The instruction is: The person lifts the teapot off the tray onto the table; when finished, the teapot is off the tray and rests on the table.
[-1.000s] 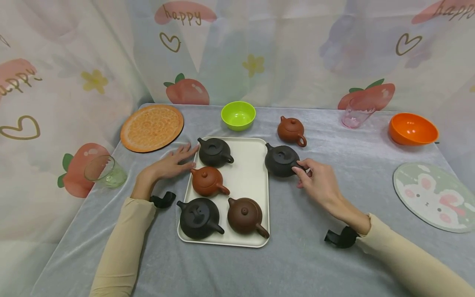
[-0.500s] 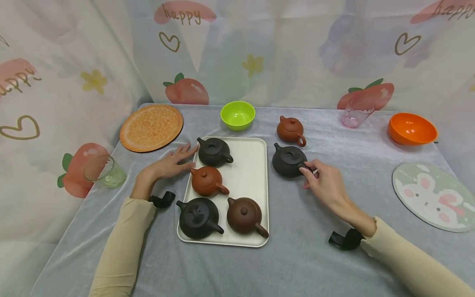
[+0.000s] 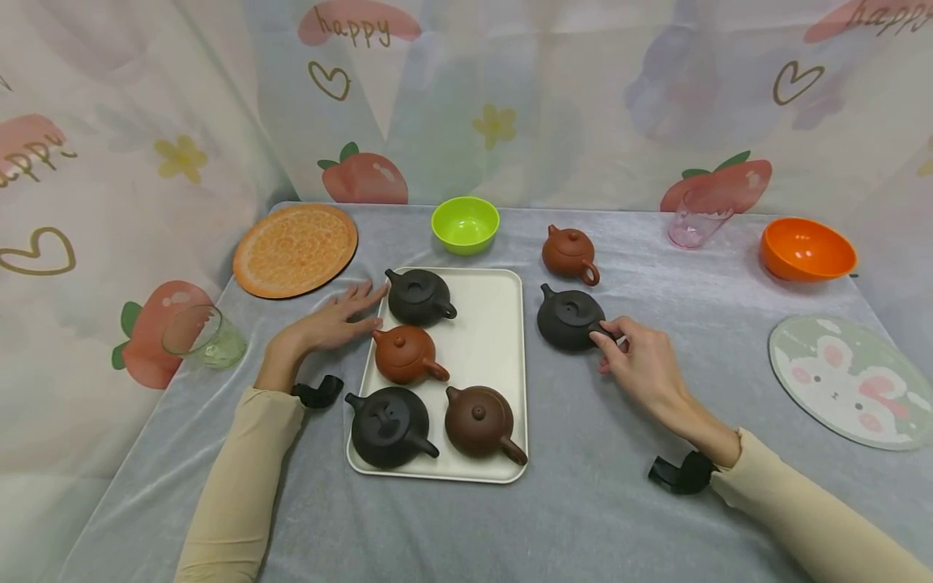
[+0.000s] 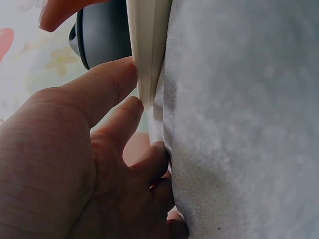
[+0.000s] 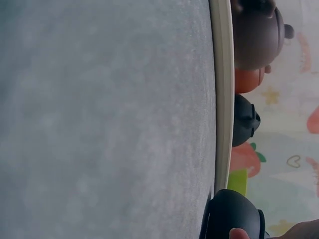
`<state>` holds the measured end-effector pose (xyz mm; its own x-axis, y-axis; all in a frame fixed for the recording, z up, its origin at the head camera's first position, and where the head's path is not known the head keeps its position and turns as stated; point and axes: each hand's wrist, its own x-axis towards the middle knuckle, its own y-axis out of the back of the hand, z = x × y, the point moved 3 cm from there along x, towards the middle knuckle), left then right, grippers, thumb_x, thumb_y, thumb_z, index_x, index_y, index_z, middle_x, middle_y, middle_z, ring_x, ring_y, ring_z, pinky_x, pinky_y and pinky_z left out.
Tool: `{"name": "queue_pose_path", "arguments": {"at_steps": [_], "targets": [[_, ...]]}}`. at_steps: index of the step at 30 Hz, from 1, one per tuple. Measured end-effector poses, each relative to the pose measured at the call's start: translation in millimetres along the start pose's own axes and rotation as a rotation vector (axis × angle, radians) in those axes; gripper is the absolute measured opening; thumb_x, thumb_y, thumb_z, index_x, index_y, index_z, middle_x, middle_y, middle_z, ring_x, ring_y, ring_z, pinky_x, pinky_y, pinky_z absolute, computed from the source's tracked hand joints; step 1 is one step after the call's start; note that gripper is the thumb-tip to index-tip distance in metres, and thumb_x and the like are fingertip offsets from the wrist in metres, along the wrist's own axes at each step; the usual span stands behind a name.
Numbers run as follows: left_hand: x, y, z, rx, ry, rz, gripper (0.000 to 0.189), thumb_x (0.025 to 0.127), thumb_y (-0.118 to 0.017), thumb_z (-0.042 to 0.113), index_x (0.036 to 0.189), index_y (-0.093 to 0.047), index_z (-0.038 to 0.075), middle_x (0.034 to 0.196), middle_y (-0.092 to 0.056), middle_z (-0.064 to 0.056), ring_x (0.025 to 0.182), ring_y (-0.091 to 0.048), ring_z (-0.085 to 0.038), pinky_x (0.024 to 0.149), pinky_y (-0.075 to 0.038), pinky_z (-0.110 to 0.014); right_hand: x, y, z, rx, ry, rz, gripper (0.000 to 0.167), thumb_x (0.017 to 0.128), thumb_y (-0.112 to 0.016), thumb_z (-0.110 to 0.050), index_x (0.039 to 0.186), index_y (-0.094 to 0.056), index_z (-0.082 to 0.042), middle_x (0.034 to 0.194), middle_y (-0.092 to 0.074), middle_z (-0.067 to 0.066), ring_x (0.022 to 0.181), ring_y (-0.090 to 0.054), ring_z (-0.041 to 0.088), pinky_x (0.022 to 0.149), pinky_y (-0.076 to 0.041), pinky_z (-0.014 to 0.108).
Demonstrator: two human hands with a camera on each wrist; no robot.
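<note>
Just right of the cream rectangular tray (image 3: 484, 340): a person's right hand (image 3: 641, 364), thumb and fingers closed in a pinch on the handle of a squat matte-black teapot (image 3: 568, 321).
Pinched teapot: near the tray's right rim but apart from it, spout to the back left, handle to the front right, its base down at the level of the grey velvety cloth (image 3: 452, 534).
Left hand (image 3: 328, 324): beside the tray's left rim toward its rear, fingers extended and spread, tips touching the outer wall, nothing in its grasp.
Tray, rear left: a small round black teapot (image 3: 419, 297) with a flat lid, near the left fingertips.
Tray, middle left: a reddish-orange teapot (image 3: 404, 355) with a knobbed lid.
Tray, front: a large broad black teapot (image 3: 389, 427) at left, a dark-brown rounded teapot (image 3: 478, 421) at right.
Behind the tray: a lime-green round bowl (image 3: 465, 226); to its right, off the tray, a reddish-brown teapot (image 3: 568, 252) with a looped handle.
Left of the tray: a round orange-patterned mat (image 3: 295, 251) at the rear, a transparent green-tinted glass (image 3: 222, 348) further out.
Well right of the tray: a transparent pink glass (image 3: 688, 233), a shiny orange bowl (image 3: 809, 253) and a round pale-green rabbit mat (image 3: 838, 393).
</note>
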<state>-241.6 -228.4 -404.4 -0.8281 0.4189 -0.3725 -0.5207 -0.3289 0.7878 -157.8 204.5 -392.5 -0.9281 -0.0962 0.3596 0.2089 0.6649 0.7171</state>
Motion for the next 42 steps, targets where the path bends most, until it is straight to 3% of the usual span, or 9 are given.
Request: {"name": "queue_pose_path", "arguments": {"at_steps": [9,18,26,42], "targets": [[1.0,1.8,1.5,-0.001,-0.001,0.002,0.068,0.102,-0.043,0.046,0.158,-0.010,0.028,0.164,0.004,-0.014,0.150,0.011,-0.035,0.119,0.006,-0.057,-1.0,-0.7,1.9,-0.003,-0.041,-0.037,0.020,0.092,-0.069,-0.015,0.102,-0.069,0.003,0.058,-0.068,0.003,0.047,-0.061,0.002,0.043,-0.036,0.017],[1.1,2.4,2.1,-0.005,-0.001,0.004,0.068,0.102,-0.043,0.047,0.158,-0.012,0.027,0.164,0.003,-0.015,0.150,0.010,-0.036,0.119,0.006,-0.058,0.5,-0.4,2.7,-0.026,-0.051,-0.020,0.018,0.091,-0.069,-0.013,0.100,-0.069,0.003,0.054,-0.066,0.001,0.047,-0.049,-0.018,0.046,-0.039,0.020],[-0.4,4.2,2.1,-0.006,0.002,-0.004,0.068,0.102,-0.044,0.046,0.158,-0.011,0.026,0.164,0.004,-0.014,0.150,0.012,-0.035,0.119,0.006,-0.058,1.8,-0.1,3.3,-0.040,-0.052,-0.024,0.018,0.089,-0.072,-0.015,0.098,-0.070,0.001,0.051,-0.063,-0.001,0.045,-0.052,-0.004,0.047,-0.038,0.020],[-0.8,0.9,0.8,-0.016,-0.001,0.001,0.068,0.102,-0.044,0.047,0.158,-0.012,0.027,0.164,0.004,-0.015,0.150,0.011,-0.037,0.118,0.006,-0.060,-1.3,2.0,7.6,0.007,-0.060,-0.085,0.022,0.092,-0.069,-0.016,0.107,-0.070,0.000,0.056,-0.065,-0.001,0.046,-0.051,-0.001,0.045,-0.034,0.016]]}}
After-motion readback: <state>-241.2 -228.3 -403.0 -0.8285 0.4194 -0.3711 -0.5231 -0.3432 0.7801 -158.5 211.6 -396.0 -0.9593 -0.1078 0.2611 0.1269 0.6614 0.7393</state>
